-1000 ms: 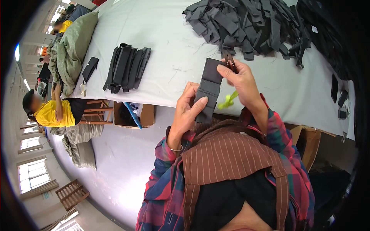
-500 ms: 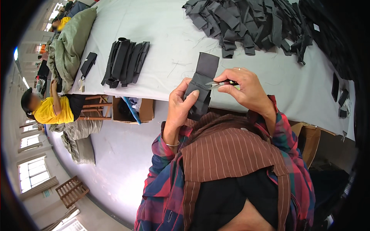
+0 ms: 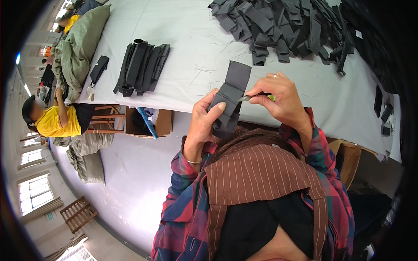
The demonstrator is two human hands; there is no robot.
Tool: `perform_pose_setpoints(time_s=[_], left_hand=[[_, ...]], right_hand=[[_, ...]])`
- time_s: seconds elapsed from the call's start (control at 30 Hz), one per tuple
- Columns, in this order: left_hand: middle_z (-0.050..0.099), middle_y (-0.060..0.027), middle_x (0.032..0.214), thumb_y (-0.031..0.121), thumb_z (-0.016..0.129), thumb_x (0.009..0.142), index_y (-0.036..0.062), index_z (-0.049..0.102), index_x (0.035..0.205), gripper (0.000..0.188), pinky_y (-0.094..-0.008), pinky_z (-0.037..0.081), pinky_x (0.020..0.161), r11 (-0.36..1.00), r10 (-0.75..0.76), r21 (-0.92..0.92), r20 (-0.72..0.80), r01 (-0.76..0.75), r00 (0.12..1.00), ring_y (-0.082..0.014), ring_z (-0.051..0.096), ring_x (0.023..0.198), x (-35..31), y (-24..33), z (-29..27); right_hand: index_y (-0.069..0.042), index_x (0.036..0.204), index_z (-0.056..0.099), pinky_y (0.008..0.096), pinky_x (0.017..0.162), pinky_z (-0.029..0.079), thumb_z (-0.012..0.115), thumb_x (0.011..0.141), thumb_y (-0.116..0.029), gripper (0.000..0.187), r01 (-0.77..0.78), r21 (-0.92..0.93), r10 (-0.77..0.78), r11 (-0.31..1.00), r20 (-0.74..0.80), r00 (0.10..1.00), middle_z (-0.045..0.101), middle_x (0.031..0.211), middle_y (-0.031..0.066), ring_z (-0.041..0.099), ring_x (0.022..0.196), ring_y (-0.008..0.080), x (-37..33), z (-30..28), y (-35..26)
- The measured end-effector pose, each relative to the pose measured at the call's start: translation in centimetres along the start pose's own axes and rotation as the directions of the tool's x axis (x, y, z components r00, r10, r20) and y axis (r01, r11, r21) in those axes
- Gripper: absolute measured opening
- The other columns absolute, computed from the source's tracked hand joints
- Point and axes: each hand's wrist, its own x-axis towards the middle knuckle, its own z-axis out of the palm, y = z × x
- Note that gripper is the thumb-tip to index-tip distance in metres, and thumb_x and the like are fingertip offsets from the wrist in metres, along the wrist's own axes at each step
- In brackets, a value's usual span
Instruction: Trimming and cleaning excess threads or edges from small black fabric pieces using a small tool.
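My left hand (image 3: 203,114) pinches a dark grey fabric strip (image 3: 237,75) near its lower part, thumb on top. The strip has a stitched seam across it, and its upper end sticks out over the white table. In my right hand (image 3: 278,96) are small thread snips (image 3: 246,98) with a bit of green at the handle. Their pointed blades look closed and lie at the right edge of the strip, near the seam. Whether a thread is between the blades is too small to tell.
A large heap of grey strips (image 3: 278,26) lies at the far right of the white table (image 3: 183,82). Stacked strips (image 3: 141,69) and one separate strip (image 3: 99,69) are at left. Beyond are a green sack (image 3: 85,48), a cardboard box (image 3: 164,125) and a person in yellow (image 3: 61,122).
The snips' blades, spread at the seam before, have come together. My right hand has shifted slightly right and turned. The strip has moved a little to the right.
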Motion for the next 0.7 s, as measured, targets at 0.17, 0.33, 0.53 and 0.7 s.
perform_pose_setpoints(time_s=[0.17, 0.33, 0.53, 0.7], left_hand=[[0.058, 0.0019, 0.092, 0.007, 0.057, 0.088, 0.0003, 0.059, 0.11, 0.024, -0.0189, 0.043, 0.072, 0.999, 0.016, 0.039, -0.01, -0.016, 1.0, -0.0042, 0.051, 0.08, 0.2, 0.1, 0.0], [0.057, 0.0023, 0.097, 0.006, 0.056, 0.088, -0.0013, 0.059, 0.111, 0.024, -0.0192, 0.042, 0.078, 0.983, 0.096, 0.154, 0.026, -0.099, 0.995, -0.0047, 0.05, 0.085, 0.4, 0.0, -0.1], [0.056, 0.0015, 0.1, 0.006, 0.056, 0.088, -0.0033, 0.06, 0.11, 0.024, -0.0197, 0.041, 0.079, 0.994, 0.06, 0.091, 0.037, -0.063, 0.998, -0.0055, 0.051, 0.088, 0.2, 0.1, -0.2], [0.055, 0.0009, 0.101, 0.006, 0.056, 0.088, -0.0035, 0.059, 0.11, 0.025, -0.0202, 0.041, 0.08, 0.994, 0.061, 0.093, 0.043, -0.064, 0.997, -0.0065, 0.051, 0.089, 0.2, -0.1, -0.3]], right_hand=[[-0.006, 0.088, 0.067, 0.0304, 0.067, 0.04, 0.073, 0.074, -0.011, 0.017, -0.076, 0.042, 0.079, 0.996, -0.06, 0.995, 0.065, 0.076, 0.0045, 0.056, 0.067, 0.0201, 0.0, 0.3, -0.7], [-0.003, 0.09, 0.067, 0.0315, 0.066, 0.045, 0.072, 0.075, -0.01, 0.017, -0.104, 0.051, 0.107, 0.993, -0.058, 0.993, 0.065, 0.079, 0.0078, 0.059, 0.071, 0.0233, 0.0, 1.1, -0.8], [-0.002, 0.093, 0.066, 0.0299, 0.067, 0.047, 0.07, 0.076, -0.008, 0.018, -0.16, 0.104, 0.163, 0.982, -0.018, 0.986, 0.064, 0.079, 0.01, 0.06, 0.072, 0.0221, 0.0, 1.2, -1.0], [0.001, 0.094, 0.066, 0.0275, 0.071, 0.048, 0.068, 0.079, -0.006, 0.016, -0.264, 0.34, 0.265, 0.903, 0.043, 0.963, 0.065, 0.081, 0.0101, 0.062, 0.075, 0.0182, -0.2, 1.4, -0.9]])
